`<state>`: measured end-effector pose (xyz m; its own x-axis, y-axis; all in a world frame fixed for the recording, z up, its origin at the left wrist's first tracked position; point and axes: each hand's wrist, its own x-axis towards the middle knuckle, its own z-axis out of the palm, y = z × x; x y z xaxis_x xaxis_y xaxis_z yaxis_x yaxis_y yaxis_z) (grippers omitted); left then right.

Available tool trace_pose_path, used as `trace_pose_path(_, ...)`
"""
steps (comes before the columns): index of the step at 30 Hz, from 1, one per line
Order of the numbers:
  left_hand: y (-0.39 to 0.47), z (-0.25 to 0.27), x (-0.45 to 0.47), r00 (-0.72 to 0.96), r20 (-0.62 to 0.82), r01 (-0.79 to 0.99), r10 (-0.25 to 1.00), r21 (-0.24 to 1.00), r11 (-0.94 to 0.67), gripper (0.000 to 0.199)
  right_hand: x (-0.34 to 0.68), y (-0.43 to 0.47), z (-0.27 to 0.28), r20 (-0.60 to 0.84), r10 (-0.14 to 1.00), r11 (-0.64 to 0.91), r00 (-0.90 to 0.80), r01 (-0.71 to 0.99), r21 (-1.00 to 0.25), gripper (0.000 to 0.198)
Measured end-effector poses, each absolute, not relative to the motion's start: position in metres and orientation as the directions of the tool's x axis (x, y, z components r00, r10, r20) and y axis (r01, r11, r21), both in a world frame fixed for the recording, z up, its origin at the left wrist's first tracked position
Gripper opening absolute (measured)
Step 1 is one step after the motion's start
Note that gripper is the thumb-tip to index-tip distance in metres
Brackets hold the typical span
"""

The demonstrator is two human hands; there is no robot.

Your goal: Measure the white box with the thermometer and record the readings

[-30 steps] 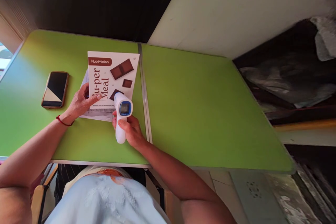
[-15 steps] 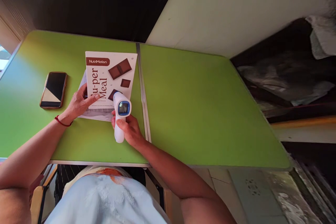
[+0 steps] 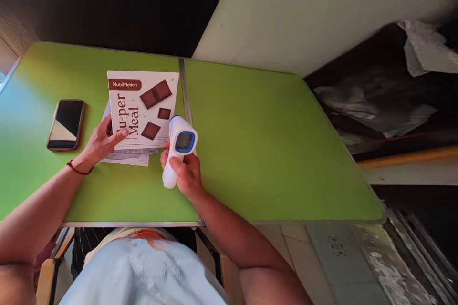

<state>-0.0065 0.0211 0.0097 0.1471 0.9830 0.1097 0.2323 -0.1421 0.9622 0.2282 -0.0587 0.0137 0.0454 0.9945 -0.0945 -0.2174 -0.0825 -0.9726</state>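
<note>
My left hand (image 3: 103,139) grips the lower left edge of a white box (image 3: 148,126) printed "NutriMotion" with brown chocolate squares, the thumb across its front. Under the box, printed papers (image 3: 132,157) stick out toward me; whether my fingers also hold them is hidden. In my right hand (image 3: 186,171) is a white and blue infrared thermometer (image 3: 175,167), gripped by its handle. Its blue-framed screen (image 3: 185,142) faces me, and its front end points away, just right of the box's lower right corner.
A phone (image 3: 66,125) in a brown case lies on the green folding table (image 3: 265,143), left of the box. A metal seam (image 3: 186,90) divides the table. A dark panel (image 3: 118,5) and pale wall stand behind; shelves with plastic bags (image 3: 368,105) are at right.
My right hand has moved the thermometer right, away from the front of the box, and its front end now tilts left. My left hand still holds the box. The whole view has shifted slightly.
</note>
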Motion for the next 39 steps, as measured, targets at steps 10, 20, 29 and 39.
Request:
trace_pose_path(10,0.02,0.015,-0.006,0.157,0.11,0.24,0.982,0.96,-0.146,0.071,0.235,-0.064,0.004,0.004,0.997,0.016,0.072,-0.169,-0.985,0.044)
trace_pose_path(20,0.018,0.015,-0.007,0.124,0.142,0.292,0.982,0.941,-0.172,0.072,0.271,-0.033,-0.005,0.306,0.914,0.177,0.265,0.418,-0.891,0.043)
trace_pose_path(29,0.044,-0.003,-0.027,-0.079,0.438,0.306,0.895,0.865,-0.397,0.073,0.323,0.008,-0.035,0.198,0.886,-0.209,0.42,0.742,-0.637,0.069)
trace_pose_path(39,0.073,-0.032,-0.047,-0.028,0.5,0.557,0.865,0.726,-0.402,0.066,0.334,0.007,-0.035,0.141,0.863,-0.334,0.485,0.757,-0.561,0.047)
